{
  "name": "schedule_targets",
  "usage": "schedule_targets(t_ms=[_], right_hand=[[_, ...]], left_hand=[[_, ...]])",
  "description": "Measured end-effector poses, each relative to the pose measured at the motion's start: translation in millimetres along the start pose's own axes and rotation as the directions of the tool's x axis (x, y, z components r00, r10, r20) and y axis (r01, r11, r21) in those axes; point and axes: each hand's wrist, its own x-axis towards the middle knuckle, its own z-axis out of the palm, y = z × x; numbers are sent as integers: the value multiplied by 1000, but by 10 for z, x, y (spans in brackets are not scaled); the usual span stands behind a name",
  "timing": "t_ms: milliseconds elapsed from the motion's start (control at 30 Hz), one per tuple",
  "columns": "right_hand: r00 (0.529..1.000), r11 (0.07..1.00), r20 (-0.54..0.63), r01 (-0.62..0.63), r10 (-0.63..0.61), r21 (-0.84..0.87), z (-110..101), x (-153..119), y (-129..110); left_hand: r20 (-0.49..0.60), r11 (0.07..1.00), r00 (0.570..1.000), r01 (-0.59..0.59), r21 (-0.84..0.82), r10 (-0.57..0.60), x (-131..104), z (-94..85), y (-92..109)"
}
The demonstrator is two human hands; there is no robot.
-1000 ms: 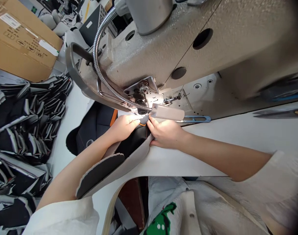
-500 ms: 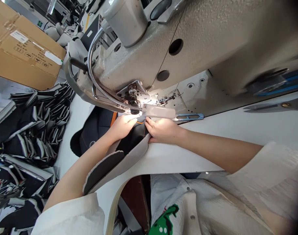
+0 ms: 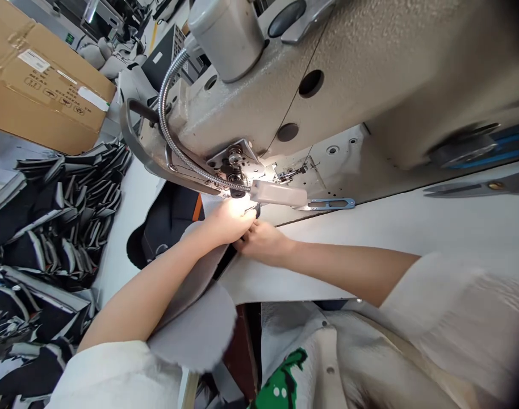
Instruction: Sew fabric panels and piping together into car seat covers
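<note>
In the head view, the cloth [image 3: 197, 335] is by the needle end of the machine [image 3: 370, 74], and its gray flap hangs down past the table [image 3: 323, 275] edge. The left hand [image 3: 229, 220] is mostly closed and pinches the cloth close to the machine's needle. The right hand [image 3: 263, 241] is next to it, fingers curled in on the cloth's edge; its fingertips are partly hidden. The blue snips [image 3: 334, 204] and the scissors [image 3: 493, 186] lie in front of the machine. The box [image 3: 50, 91] and the pile [image 3: 63, 213] are left of the machine.
</note>
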Motion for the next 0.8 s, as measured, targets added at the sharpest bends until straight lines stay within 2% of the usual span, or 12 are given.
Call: schedule_targets(t_ms=[67,167,300,433,533,633,700,800], right_hand=[[998,1000,-56,18,-18,-8,65,-27,-56],[993,1000,-122,7,-7,-2,61,-236,-73],[991,996,-100,-87,88,13,-79,-492,41],[985,985,-40,-166,168,33,-156,-413,203],[975,976,-51,-214,216,35,-110,-270,220],[993,991,-68,-104,99,-79,-67,-206,124],[1000,992,-25,3,-6,-126,-83,-220,64],[997,996,46,67,-65,-60,-156,-308,76]], left_hand=[[20,999,1000,21,-39,-20,5,39,-15],[30,997,999,39,-74,-36,-47,103,-90],[17,998,998,57,19,-57,-97,112,-151],[49,999,998,-31,-8,32,-76,68,-180],[-11,996,997,-73,46,73,-79,96,-184],[-32,979,999,-20,201,27,-98,163,-133],[-10,957,1000,22,291,-20,-107,186,-80],[46,921,998,23,389,-45,-111,174,-15]])
